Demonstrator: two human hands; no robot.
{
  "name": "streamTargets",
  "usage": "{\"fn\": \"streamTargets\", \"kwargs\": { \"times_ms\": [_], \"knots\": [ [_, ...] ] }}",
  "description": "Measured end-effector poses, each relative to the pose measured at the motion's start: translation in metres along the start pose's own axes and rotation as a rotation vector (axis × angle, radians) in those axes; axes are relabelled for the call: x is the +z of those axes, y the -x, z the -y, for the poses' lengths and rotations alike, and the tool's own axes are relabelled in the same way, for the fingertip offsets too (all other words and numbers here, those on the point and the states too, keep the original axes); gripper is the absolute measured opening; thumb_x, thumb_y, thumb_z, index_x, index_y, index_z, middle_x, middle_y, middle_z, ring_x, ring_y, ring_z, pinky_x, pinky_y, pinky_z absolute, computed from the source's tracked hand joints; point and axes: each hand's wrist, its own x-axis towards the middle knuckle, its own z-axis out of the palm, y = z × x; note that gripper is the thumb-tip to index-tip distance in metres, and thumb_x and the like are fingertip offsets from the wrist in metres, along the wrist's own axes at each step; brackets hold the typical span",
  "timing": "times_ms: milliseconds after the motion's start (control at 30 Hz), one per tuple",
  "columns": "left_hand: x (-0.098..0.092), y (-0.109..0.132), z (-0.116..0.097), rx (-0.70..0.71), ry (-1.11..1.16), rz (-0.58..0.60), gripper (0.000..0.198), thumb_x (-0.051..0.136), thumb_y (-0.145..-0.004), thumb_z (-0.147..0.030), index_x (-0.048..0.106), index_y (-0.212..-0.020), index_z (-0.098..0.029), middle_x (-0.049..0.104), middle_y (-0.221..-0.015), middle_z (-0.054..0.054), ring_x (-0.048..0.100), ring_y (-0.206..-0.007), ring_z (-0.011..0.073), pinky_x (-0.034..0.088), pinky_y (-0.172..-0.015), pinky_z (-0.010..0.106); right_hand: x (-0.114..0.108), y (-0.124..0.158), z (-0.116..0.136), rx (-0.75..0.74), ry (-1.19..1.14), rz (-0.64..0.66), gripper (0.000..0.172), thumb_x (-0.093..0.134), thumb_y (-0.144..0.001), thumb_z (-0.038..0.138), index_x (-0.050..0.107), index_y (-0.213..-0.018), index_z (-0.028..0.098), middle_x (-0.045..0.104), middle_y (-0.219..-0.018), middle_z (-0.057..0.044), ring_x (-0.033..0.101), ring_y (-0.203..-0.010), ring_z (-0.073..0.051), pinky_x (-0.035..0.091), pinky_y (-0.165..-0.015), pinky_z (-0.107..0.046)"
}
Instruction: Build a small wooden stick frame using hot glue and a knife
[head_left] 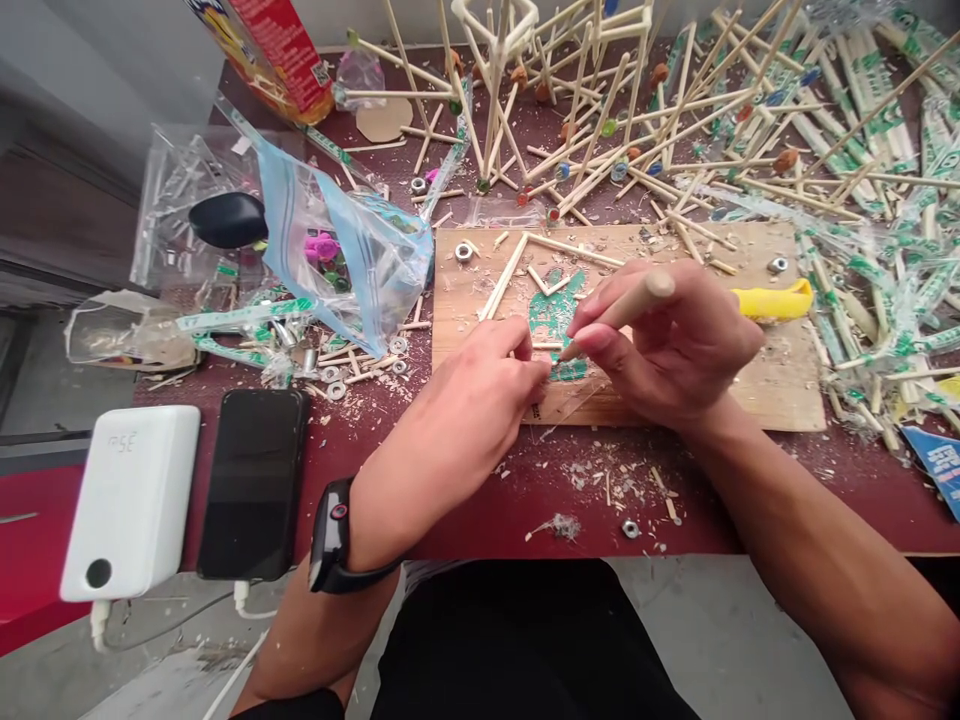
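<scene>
My right hand is closed round a wooden stick, whose lower tip points down at a green print on the wooden board. Beside that tip, my left hand has its fingers pinched low over the board; a thin light stick shows by its fingertips, and whether they grip it is unclear. Short stick pieces form an angled shape behind the hands. To the right of my right hand lies a yellow object, partly hidden by it.
Joined stick frames stand at the back. Wrapped sticks are piled right. At left are a blue-edged plastic bag, a red-labelled bottle, a black phone and a white power bank. A nut lies near the front edge.
</scene>
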Motion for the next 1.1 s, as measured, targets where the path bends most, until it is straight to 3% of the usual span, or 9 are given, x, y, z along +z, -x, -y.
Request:
{"fn": "streamTargets", "kwargs": {
  "times_ms": [100,233,467,700,867,967,1100],
  "knots": [
    [-0.0006,0.0,-0.0007,0.006,-0.032,0.006,0.029,0.052,-0.11,-0.012,0.077,-0.096,-0.018,0.064,-0.109,0.011,0.062,-0.102,0.0264,0.052,-0.087,0.042,0.0003,-0.0003,-0.0005,-0.02,-0.006,0.012,0.023,0.084,-0.102,0.051,0.069,-0.102,0.033,0.072,-0.08,0.003,0.068,-0.063,-0.02,0.056,-0.056,-0.039],
    [-0.0009,0.0001,-0.0014,0.019,-0.053,0.006,0.03,0.051,-0.11,-0.012,0.074,-0.092,-0.018,0.064,-0.109,0.011,0.062,-0.102,0.0266,0.051,-0.086,0.042,0.0007,-0.0008,-0.0024,-0.054,0.043,0.015,0.028,0.078,-0.104,0.06,0.07,-0.101,0.034,0.07,-0.075,0.002,0.066,-0.06,-0.02,0.056,-0.054,-0.04],
    [0.0014,0.0023,-0.0012,0.029,-0.023,-0.019,0.029,0.051,-0.111,-0.009,0.075,-0.097,-0.017,0.063,-0.111,0.011,0.061,-0.101,0.025,0.05,-0.086,0.041,-0.0019,-0.0045,0.0003,-0.059,0.029,0.054,0.015,0.077,-0.107,0.045,0.071,-0.105,0.032,0.072,-0.08,0.002,0.071,-0.065,-0.018,0.058,-0.058,-0.037],
    [0.0008,0.0001,0.0007,0.036,-0.046,-0.014,0.029,0.054,-0.112,-0.012,0.078,-0.096,-0.014,0.062,-0.107,0.01,0.062,-0.1,0.0257,0.049,-0.085,0.041,0.0027,-0.0064,-0.0031,-0.136,0.014,-0.01,0.031,0.08,-0.106,0.055,0.068,-0.098,0.028,0.069,-0.075,0.004,0.063,-0.059,-0.015,0.054,-0.054,-0.033],
    [0.0014,-0.0008,0.0029,0.054,-0.051,-0.024,0.031,0.052,-0.114,-0.016,0.077,-0.095,-0.014,0.064,-0.108,0.011,0.063,-0.101,0.0268,0.05,-0.086,0.043,0.0028,-0.0089,0.0014,-0.155,-0.015,-0.014,0.017,0.082,-0.103,0.039,0.069,-0.101,0.028,0.068,-0.078,0.005,0.064,-0.06,-0.015,0.053,-0.055,-0.032],
    [0.0016,-0.0005,0.0032,0.057,-0.042,-0.027,0.03,0.054,-0.113,-0.016,0.075,-0.093,-0.015,0.064,-0.109,0.011,0.064,-0.102,0.0268,0.051,-0.086,0.043,0.0011,-0.0089,0.0045,-0.129,-0.003,0.012,0.017,0.081,-0.103,0.036,0.067,-0.099,0.028,0.068,-0.079,0.005,0.066,-0.062,-0.015,0.054,-0.057,-0.032],
    [0.0015,-0.0004,0.0024,0.067,-0.041,-0.039,0.028,0.055,-0.114,-0.017,0.077,-0.095,-0.014,0.067,-0.111,0.012,0.065,-0.104,0.0272,0.052,-0.087,0.044,-0.0015,-0.0061,0.0057,-0.029,0.031,0.069,0.021,0.074,-0.109,0.048,0.068,-0.101,0.029,0.071,-0.083,0.002,0.068,-0.065,-0.016,0.059,-0.061,-0.034]
  ]
}}
